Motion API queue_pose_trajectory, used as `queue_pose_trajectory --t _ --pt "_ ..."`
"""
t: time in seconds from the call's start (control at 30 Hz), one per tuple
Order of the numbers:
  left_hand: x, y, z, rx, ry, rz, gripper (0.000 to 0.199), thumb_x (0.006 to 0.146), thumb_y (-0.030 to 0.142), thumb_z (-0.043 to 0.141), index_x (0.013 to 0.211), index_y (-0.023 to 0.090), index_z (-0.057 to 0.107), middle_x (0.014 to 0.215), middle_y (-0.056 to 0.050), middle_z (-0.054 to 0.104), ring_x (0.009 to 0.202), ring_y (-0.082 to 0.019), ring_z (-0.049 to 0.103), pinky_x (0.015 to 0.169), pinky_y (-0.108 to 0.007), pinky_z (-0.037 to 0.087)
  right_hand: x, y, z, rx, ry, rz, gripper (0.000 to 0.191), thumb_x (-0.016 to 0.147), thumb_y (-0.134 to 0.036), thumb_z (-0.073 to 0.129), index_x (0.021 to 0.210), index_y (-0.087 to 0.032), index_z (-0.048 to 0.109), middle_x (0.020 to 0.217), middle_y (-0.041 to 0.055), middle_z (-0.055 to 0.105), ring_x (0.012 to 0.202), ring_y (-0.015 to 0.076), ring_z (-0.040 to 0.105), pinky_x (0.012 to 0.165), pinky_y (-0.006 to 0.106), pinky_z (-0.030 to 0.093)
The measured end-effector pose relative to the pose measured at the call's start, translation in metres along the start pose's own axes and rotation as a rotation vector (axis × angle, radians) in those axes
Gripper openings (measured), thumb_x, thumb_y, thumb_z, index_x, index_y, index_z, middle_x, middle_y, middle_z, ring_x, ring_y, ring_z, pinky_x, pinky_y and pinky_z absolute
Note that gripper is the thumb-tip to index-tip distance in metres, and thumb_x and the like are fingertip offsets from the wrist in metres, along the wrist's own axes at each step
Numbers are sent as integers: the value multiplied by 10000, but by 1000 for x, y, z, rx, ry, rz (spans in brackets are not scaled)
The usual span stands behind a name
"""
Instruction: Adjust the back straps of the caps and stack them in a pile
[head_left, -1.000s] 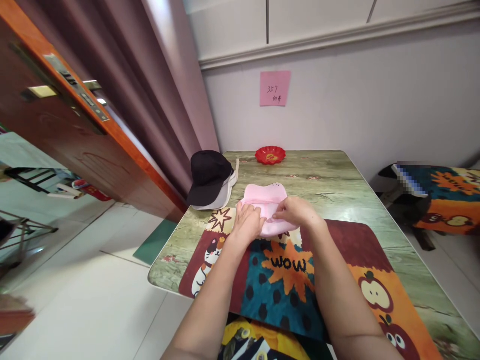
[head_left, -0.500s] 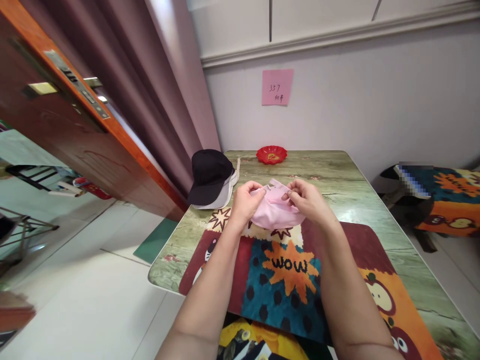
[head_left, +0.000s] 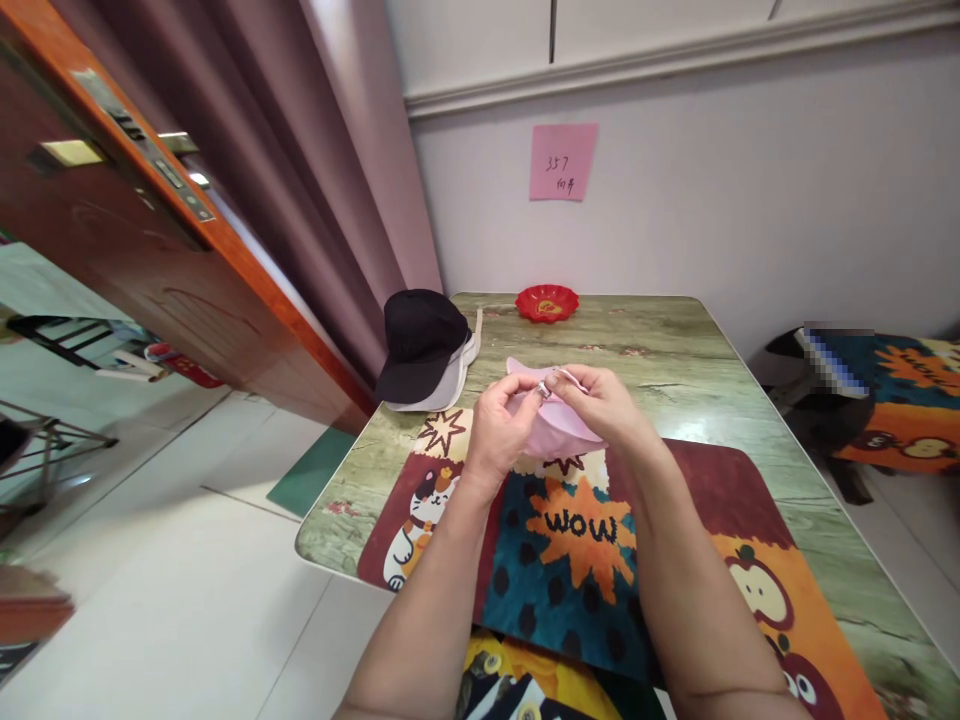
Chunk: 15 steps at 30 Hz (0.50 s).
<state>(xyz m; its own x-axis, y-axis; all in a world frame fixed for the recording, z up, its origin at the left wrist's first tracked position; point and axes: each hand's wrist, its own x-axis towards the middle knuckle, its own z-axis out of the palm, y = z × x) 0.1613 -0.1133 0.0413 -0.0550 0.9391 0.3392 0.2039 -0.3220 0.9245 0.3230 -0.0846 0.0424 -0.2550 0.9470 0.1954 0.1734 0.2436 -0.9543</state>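
A pink cap (head_left: pixel 559 432) is held above the patterned mat (head_left: pixel 559 590), its strap side up between both hands. My left hand (head_left: pixel 504 420) pinches a small metal buckle (head_left: pixel 543 390) at the cap's back. My right hand (head_left: pixel 604 402) grips the pink strap right beside the buckle, and the fingertips of both hands nearly meet. Part of the cap is hidden behind the fingers.
A black cap (head_left: pixel 421 335) lies on lighter caps (head_left: pixel 452 380) at the table's left edge. At the back sits a red scalloped dish (head_left: pixel 547 304). A pink note (head_left: pixel 563 162) is on the wall, and a wooden door (head_left: pixel 150 270) stands at left.
My hands have come closer together at the cap's back, bringing the strap to the buckle. The cap has turned a little, and the camera view has shifted slightly.
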Motion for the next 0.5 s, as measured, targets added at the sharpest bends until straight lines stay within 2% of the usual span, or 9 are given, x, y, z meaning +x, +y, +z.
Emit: queue_pose_trajectory --t 0.13,0.23,0.33,0.4,0.5 --pt "-1 1 1 -10 -4 -23 72 832 266 706 826 198 681 801 -27 700 799 -193 636 782 -288 451 -2 1 -4 60 -71 22 376 845 -554 676 765 -187 672 682 -8 579 622 135 488 565 256 350" --pt "-2 3 1 -18 8 -22 72 826 254 717 840 210 661 819 -33 697 809 -208 645 802 -309 460 -2 0 -4 94 -53 38 387 807 -565 715 735 -190 649 633 -25 540 579 123 448 534 254 322" --pt "-2 7 2 102 32 64 117 774 185 748 870 234 703 943 -49 722 971 -265 638 995 -394 426 0 1 1 171 34 77 390 771 -560 743 706 -189 644 619 -28 552 554 114 437 525 254 327" --pt "-3 8 4 181 74 120 217 731 166 795 913 262 725 997 -46 730 1061 -298 621 1131 -467 325 3 2 5 235 79 96 385 753 -552 754 695 -186 648 623 -22 574 559 115 455 536 254 347" --pt "-4 6 6 260 134 187 217 756 193 808 940 286 738 975 -36 734 1062 -304 627 1212 -517 193 5 3 11 249 81 82 375 756 -546 745 708 -184 660 648 -11 599 585 124 480 563 261 372"
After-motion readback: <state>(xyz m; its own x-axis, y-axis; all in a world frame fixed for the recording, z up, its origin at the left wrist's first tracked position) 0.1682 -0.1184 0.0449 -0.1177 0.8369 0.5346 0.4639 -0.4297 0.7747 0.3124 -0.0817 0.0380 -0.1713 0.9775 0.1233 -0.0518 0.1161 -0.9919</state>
